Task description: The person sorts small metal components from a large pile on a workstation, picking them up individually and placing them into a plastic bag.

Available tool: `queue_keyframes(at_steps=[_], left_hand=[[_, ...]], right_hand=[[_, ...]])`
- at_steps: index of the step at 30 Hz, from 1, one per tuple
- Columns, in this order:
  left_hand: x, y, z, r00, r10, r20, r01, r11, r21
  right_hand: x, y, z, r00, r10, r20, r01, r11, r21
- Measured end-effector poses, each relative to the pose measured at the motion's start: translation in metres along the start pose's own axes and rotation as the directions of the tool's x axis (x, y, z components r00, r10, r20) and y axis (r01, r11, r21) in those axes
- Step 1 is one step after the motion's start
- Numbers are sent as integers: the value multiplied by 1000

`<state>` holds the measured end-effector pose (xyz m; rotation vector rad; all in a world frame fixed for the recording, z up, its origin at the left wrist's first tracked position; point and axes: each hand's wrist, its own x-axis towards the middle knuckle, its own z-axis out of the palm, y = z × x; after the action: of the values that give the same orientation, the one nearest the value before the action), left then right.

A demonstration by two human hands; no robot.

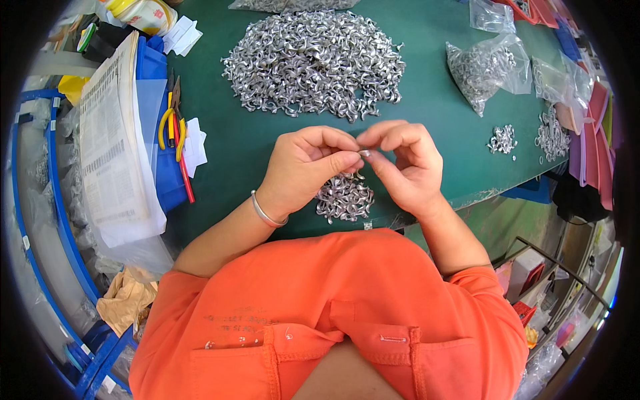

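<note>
Together, left hand (308,167) and right hand (407,163) pinch a small metal piece (365,153); clear bag (490,67) lies far right

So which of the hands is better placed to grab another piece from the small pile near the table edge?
Probably the left hand: it sits directly above the small pile of metal pieces. The right hand is off to the side, and both pinch one small metal piece.
</note>
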<state>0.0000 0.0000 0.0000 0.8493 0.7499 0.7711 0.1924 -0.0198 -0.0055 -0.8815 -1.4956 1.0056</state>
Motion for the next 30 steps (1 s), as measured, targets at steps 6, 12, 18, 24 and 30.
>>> queue_keyframes(at_steps=[6, 12, 18, 24, 30], left_hand=[[0, 3, 2, 918, 397, 20, -388, 883, 264], [-2, 2, -2, 864, 498, 75, -474, 753, 456], [-1, 18, -1, 924, 294, 244, -370, 529, 764], [0, 15, -4, 935, 249, 252, -347, 505, 790], [0, 16, 5, 999, 41, -4, -28, 756, 654]], right_hand=[[23, 16, -8, 988, -88, 128, 148, 783, -604], [9, 16, -17, 999, 35, -13, -36, 825, -564], [3, 9, -28, 982, 101, -157, -167, 853, -495], [-1, 10, -22, 990, 66, 127, 27, 785, -619], [-6, 1, -7, 997, 62, -43, -74, 916, -395]])
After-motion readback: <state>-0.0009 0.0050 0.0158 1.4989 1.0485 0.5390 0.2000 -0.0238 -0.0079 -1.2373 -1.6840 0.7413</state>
